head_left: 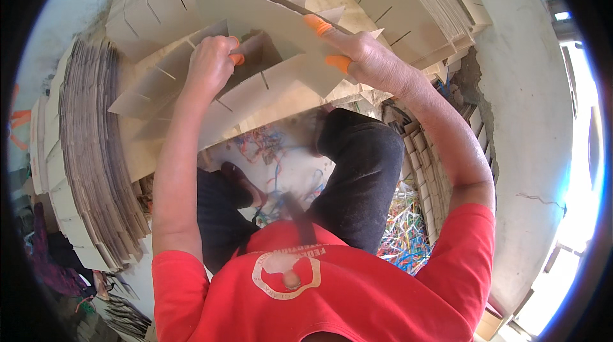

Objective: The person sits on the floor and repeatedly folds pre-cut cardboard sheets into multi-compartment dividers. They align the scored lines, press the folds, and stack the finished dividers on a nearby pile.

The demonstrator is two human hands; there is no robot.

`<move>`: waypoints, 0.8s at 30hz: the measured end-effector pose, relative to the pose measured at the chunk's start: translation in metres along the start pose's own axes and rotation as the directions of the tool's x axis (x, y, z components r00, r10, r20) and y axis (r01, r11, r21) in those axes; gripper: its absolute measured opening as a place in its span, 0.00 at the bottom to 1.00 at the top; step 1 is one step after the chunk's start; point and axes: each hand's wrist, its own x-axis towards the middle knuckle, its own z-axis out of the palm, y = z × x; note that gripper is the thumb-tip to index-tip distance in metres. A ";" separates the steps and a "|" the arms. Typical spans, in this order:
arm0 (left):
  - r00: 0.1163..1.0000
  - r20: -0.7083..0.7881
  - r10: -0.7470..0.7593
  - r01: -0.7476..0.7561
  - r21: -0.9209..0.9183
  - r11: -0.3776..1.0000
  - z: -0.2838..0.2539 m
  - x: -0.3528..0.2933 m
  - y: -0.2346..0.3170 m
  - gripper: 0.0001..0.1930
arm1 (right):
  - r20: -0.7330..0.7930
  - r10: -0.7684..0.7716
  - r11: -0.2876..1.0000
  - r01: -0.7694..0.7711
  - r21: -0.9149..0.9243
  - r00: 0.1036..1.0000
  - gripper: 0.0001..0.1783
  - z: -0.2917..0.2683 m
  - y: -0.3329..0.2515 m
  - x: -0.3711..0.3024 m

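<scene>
My right hand point(365, 58), orange covers on its thumb and a finger, pinches the right end of a broad grey-brown cardboard sheet point(255, 16). The sheet stands tilted on edge and runs leftward, away from me. My left hand point(214, 64) wears similar orange covers and is closed among upright cardboard pieces, its fingertips on a slotted cardboard divider point(258, 55). Which edge it grips is partly hidden by the hand. Nearer to me, a slotted cardboard strip point(246, 96) stands beneath both hands. Another slotted strip point(150, 87) leans out to the left.
The pieces rest on a wooden tabletop point(143, 154). Slotted cardboard stacks stand at the far left point(153, 7) and far right point(408, 10). A tall cardboard stack point(96, 150) lines the left side. Coloured strips point(408, 224) litter the floor; a pale wall point(530, 118) rises at right.
</scene>
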 end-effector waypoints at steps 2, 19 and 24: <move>0.998 -0.056 -0.010 0.010 0.009 1.000 -0.001 -0.004 0.010 0.03 | -0.036 -0.008 1.000 0.008 -0.006 0.999 0.33 0.011 0.007 -0.006; 0.998 -0.057 -0.025 0.015 -0.160 0.987 0.002 0.006 0.014 0.06 | 0.173 0.230 0.973 -0.226 -0.040 0.958 0.39 0.024 -0.006 -0.016; 0.997 0.071 0.001 0.000 -0.015 1.000 0.002 0.005 -0.012 0.07 | -0.086 0.022 0.998 -0.028 -0.064 0.996 0.44 0.036 0.000 -0.033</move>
